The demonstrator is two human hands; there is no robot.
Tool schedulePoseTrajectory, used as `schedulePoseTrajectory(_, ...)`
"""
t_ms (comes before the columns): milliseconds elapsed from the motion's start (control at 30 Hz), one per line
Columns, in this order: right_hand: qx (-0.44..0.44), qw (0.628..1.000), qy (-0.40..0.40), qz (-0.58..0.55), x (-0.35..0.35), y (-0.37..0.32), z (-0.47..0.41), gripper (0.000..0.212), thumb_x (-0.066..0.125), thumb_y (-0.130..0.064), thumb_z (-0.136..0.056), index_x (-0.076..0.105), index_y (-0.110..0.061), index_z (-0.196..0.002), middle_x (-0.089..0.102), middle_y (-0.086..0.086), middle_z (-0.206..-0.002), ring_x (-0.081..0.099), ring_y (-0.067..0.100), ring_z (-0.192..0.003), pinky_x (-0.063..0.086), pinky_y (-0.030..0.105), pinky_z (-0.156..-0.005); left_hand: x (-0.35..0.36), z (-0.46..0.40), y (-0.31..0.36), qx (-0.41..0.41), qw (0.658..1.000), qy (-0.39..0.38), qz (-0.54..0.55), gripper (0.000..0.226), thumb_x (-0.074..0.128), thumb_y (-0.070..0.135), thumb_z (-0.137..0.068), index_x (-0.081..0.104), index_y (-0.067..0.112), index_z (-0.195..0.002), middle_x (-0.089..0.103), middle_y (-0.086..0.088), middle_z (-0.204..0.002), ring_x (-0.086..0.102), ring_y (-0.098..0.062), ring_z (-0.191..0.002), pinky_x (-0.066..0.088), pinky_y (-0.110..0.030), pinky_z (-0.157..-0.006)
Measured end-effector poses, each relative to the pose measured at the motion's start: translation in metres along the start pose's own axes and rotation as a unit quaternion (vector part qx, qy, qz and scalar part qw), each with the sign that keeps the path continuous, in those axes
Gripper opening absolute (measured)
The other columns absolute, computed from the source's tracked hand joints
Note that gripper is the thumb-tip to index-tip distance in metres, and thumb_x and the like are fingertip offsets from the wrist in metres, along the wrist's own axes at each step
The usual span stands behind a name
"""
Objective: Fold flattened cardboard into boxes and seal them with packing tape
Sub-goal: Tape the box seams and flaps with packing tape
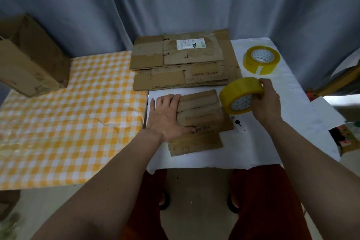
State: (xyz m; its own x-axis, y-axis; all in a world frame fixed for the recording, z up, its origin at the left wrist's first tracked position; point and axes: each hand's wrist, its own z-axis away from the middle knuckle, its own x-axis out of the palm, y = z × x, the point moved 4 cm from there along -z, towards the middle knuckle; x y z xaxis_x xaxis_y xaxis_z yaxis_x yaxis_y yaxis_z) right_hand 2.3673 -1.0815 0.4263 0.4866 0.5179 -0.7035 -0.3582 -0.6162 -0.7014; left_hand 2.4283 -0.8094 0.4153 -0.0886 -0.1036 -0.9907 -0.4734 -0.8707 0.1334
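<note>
A small cardboard box (200,115) sits partly folded on the white table (253,146), its flaps closed on top and one flap lying flat toward me. My left hand (167,115) presses flat against the box's left side, fingers straight. My right hand (266,99) grips a yellow roll of packing tape (240,93), held in the air just right of the box. A stack of flattened cardboard (183,62) lies behind the box.
A second tape roll (261,59) lies at the back right of the table. A white cutter (238,123) rests right of the box. An assembled box (29,56) stands far left on the yellow checked cloth (68,122). Grey curtains hang behind.
</note>
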Motion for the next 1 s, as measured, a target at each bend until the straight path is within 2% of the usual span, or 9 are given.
schedulePoseTrajectory(100, 0.008, 0.999, -0.006, -0.035, 0.012, 0.004, 0.003, 0.039, 0.046, -0.003, -0.093, 0.043, -0.007, -0.131, 0.059, 0.027, -0.112, 0.056, 0.043, -0.102, 0.045, 0.045, -0.077, 0.001, -0.004, -0.001, 0.012, 0.998, -0.046, -0.030, 0.114, 0.049, 0.085, -0.067, 0.003, 0.026, -0.153, 0.012, 0.004, -0.158, 0.003, -0.023, -0.147, -0.004, -0.052, -0.119)
schedulePoseTrajectory(167, 0.024, 0.998, -0.011, -0.054, 0.017, 0.006, 0.007, 0.036, 0.047, -0.002, -0.092, 0.043, -0.004, -0.128, 0.059, 0.027, -0.109, 0.056, 0.041, -0.100, 0.042, 0.039, -0.073, -0.001, -0.007, 0.001, 0.054, 0.992, -0.063, -0.099, 0.101, 0.040, 0.079, -0.080, -0.010, 0.030, -0.152, -0.011, 0.007, -0.162, -0.017, -0.024, -0.147, -0.012, -0.053, -0.117)
schedulePoseTrajectory(233, 0.037, 0.996, -0.016, -0.074, 0.020, 0.005, 0.015, 0.032, 0.048, 0.000, -0.089, 0.044, -0.001, -0.121, 0.058, 0.024, -0.104, 0.056, 0.038, -0.097, 0.037, 0.034, -0.070, -0.007, -0.012, 0.004, 0.080, 0.982, -0.054, -0.164, 0.084, 0.037, 0.064, -0.092, -0.012, 0.032, -0.152, -0.017, 0.004, -0.161, -0.020, -0.028, -0.146, -0.012, -0.052, -0.116)
schedulePoseTrajectory(367, 0.044, 0.991, -0.058, -0.116, 0.034, 0.000, 0.043, 0.033, 0.053, 0.004, -0.082, 0.041, -0.004, -0.112, 0.048, 0.010, -0.095, 0.051, 0.025, -0.087, 0.038, 0.033, -0.069, -0.008, -0.015, 0.023, -0.008, 0.989, -0.089, -0.119, 0.086, 0.050, 0.045, -0.095, -0.007, 0.020, -0.154, -0.010, -0.008, -0.162, -0.005, -0.031, -0.149, 0.009, -0.046, -0.119)
schedulePoseTrajectory(467, 0.063, 0.977, -0.106, -0.176, 0.039, 0.002, 0.061, 0.034, 0.058, 0.007, -0.080, 0.039, -0.009, -0.103, 0.048, 0.010, -0.096, 0.052, 0.025, -0.090, 0.041, 0.030, -0.067, 0.005, -0.010, 0.039, -0.038, 0.990, -0.115, -0.071, 0.096, 0.041, 0.060, -0.092, -0.013, 0.009, -0.152, -0.018, -0.022, -0.157, -0.016, -0.037, -0.146, -0.003, -0.048, -0.120)
schedulePoseTrajectory(533, 0.068, 0.969, -0.139, -0.191, 0.033, 0.002, 0.067, 0.036, 0.066, 0.006, -0.078, 0.043, -0.008, -0.102, 0.051, 0.006, -0.094, 0.051, 0.019, -0.085, 0.041, 0.025, -0.060, 0.008, -0.011, 0.037, -0.037, 0.993, -0.099, -0.042, 0.096, 0.037, 0.068, -0.089, -0.012, 0.016, -0.153, -0.019, -0.018, -0.158, -0.018, -0.034, -0.146, -0.009, -0.045, -0.120)
schedulePoseTrajectory(767, 0.052, 0.912, -0.369, -0.171, 0.025, -0.022, 0.078, 0.046, 0.082, -0.019, -0.071, 0.055, -0.023, -0.108, 0.063, -0.005, -0.102, 0.062, 0.009, -0.090, 0.052, 0.021, -0.071, -0.001, -0.011, 0.025, 0.097, 0.993, -0.067, -0.011, 0.067, 0.037, 0.039, -0.100, 0.001, 0.024, -0.154, -0.004, -0.001, -0.163, -0.007, -0.020, -0.149, -0.008, -0.034, -0.119)
schedulePoseTrajectory(933, 0.049, 0.856, -0.437, -0.271, 0.041, -0.042, 0.101, 0.011, 0.058, -0.029, -0.089, 0.061, -0.033, -0.100, 0.069, -0.014, -0.100, 0.066, -0.002, -0.087, 0.052, 0.012, -0.073, -0.009, -0.003, 0.005, 0.169, 0.982, -0.073, 0.031, 0.067, 0.047, 0.026, -0.098, 0.011, 0.025, -0.153, 0.006, 0.002, -0.162, 0.000, -0.022, -0.150, -0.005, -0.035, -0.119)
schedulePoseTrajectory(1000, 0.077, 0.846, -0.438, -0.295, 0.047, -0.041, 0.104, 0.013, 0.049, -0.033, -0.094, 0.061, -0.033, -0.100, 0.069, -0.016, -0.099, 0.066, -0.001, -0.090, 0.051, 0.013, -0.074, -0.011, -0.001, -0.001, 0.175, 0.982, -0.071, 0.023, 0.069, 0.049, 0.026, -0.097, 0.010, 0.026, -0.153, 0.007, 0.003, -0.162, 0.000, -0.022, -0.150, -0.004, -0.036, -0.119)
